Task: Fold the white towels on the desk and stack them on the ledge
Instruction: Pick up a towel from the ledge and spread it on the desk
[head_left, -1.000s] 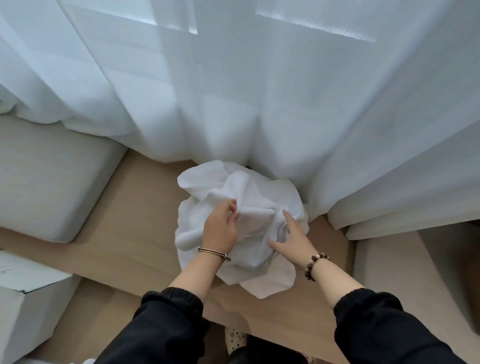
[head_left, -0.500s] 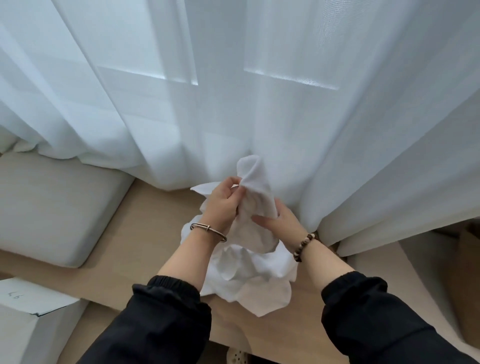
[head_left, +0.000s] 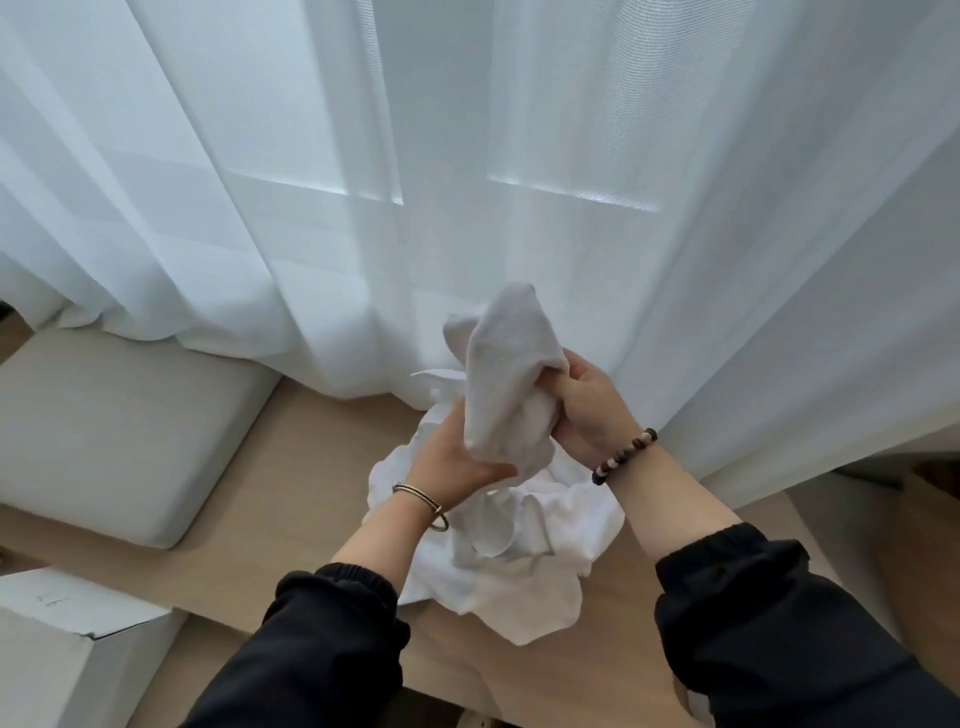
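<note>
Before the sheer curtain (head_left: 311, 208), above the wooden desk (head_left: 291, 467), my left hand (head_left: 457, 460) and right hand (head_left: 592, 410) both gripped one bunched white towel (head_left: 504, 384), standing upright between them, directly over the towel pile (head_left: 540, 556).

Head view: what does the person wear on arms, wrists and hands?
Black long sleeves with gathered elastic cuffs on both arms: left sleeve, right sleeve. The left hand is ungloved, with a thin metal bangle at the wrist. The right hand is ungloved too, with a bracelet of dark brown and pale beads.
</note>
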